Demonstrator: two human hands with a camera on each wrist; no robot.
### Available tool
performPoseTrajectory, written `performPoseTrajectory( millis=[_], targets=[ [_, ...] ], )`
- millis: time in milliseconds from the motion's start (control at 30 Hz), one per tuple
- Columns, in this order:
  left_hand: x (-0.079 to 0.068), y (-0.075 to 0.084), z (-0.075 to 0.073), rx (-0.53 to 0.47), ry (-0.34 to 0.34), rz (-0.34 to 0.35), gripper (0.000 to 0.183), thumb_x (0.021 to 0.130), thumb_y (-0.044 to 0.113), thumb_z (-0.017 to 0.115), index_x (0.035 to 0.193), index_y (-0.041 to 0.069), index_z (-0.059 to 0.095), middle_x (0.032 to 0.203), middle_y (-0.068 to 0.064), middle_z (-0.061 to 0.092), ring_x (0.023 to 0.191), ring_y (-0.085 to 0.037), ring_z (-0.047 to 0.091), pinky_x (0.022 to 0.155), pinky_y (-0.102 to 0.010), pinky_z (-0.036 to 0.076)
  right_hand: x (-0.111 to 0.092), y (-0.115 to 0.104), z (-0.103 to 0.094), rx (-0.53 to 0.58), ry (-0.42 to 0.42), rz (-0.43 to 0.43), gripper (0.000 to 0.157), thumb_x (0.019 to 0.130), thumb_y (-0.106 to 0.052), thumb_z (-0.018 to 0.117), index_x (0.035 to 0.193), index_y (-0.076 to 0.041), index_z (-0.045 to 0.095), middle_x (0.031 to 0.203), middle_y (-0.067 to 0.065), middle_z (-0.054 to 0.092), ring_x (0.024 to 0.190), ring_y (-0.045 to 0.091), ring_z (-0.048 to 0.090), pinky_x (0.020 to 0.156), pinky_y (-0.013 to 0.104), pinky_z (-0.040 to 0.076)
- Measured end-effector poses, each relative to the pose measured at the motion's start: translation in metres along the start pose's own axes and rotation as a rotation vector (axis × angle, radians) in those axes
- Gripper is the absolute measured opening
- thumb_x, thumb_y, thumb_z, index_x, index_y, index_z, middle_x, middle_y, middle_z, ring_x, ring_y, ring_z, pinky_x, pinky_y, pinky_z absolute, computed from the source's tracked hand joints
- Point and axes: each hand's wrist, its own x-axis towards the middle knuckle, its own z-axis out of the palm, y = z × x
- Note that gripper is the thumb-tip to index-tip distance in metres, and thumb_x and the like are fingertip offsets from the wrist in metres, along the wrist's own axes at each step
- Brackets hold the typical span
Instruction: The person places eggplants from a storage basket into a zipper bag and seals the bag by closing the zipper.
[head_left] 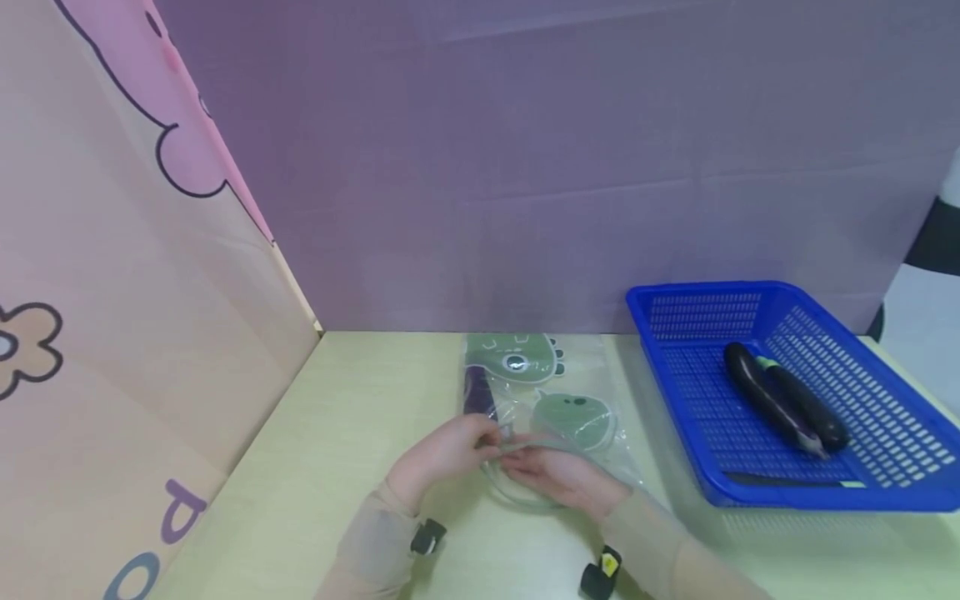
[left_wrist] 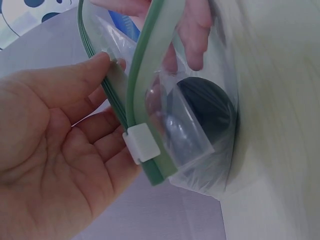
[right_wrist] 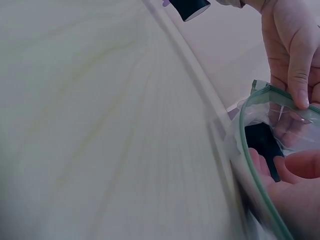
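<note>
The transparent bag (head_left: 576,419), printed with green animals, lay on the table (head_left: 360,417), its mouth open, a dark purple object (head_left: 477,392) inside.

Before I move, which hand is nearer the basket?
Right. The right hand, its fingers inside the bag, is to the left of the basket; the left hand, pinching the bag, is farther left, beyond the right hand.

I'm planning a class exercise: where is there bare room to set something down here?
The widest bare patch of table lies between the patterned sheet and the bag. A narrower one separates bag from blue basket. The basket's floor left of the two eggplants is bare too. Crowded: the bag's mouth, at the left hand and right hand.
</note>
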Motion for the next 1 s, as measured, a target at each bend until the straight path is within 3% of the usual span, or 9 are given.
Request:
performPoseTrajectory(
  millis=[200,500,767,1000],
  targets=[
    [-0.001,0.001,0.001,0.002,0.001,0.002,0.006,0.089,0.009,0.062,0.084,0.007,0.063,0.080,0.000,0.064,0.076,-0.012,0.059,0.076,-0.027,0.051,-0.008,-0.001,-0.004,-0.015,-0.032,0.010,0.049,0.094,0.005,0.036,0.137,0.021,0.018,0.141,0.039,0.029,0.132,0.044,0.036,0.112,0.049,0.027],
    [-0.001,0.002,0.001,0.001,0.011,-0.028,0.005,0.089,0.009,0.062,0.089,0.005,0.064,0.084,-0.002,0.066,0.080,-0.015,0.061,0.079,-0.030,0.052,-0.031,-0.020,-0.017,-0.260,-0.118,0.052,0.050,0.094,-0.010,0.051,0.132,0.018,0.034,0.126,0.033,0.052,0.117,0.036,0.055,0.100,0.039,0.045],
    [-0.001,0.002,0.001,0.001,0.009,-0.042,0.006,0.088,0.006,0.061,0.092,0.004,0.065,0.086,-0.005,0.066,0.081,-0.017,0.062,0.080,-0.031,0.052,-0.042,-0.037,-0.010,-0.460,-0.127,0.047,0.046,0.098,-0.021,0.047,0.129,0.013,0.044,0.125,0.029,0.055,0.117,0.038,0.055,0.098,0.039,0.047],
    [-0.001,0.003,0.001,0.011,0.012,-0.031,0.007,0.088,0.005,0.061,0.093,0.003,0.065,0.087,-0.006,0.067,0.082,-0.018,0.062,0.079,-0.031,0.052,-0.049,-0.045,-0.011,-0.526,-0.158,0.033,0.041,0.096,-0.019,0.052,0.126,0.010,0.050,0.120,0.028,0.059,0.111,0.035,0.060,0.094,0.037,0.050]
  ],
)
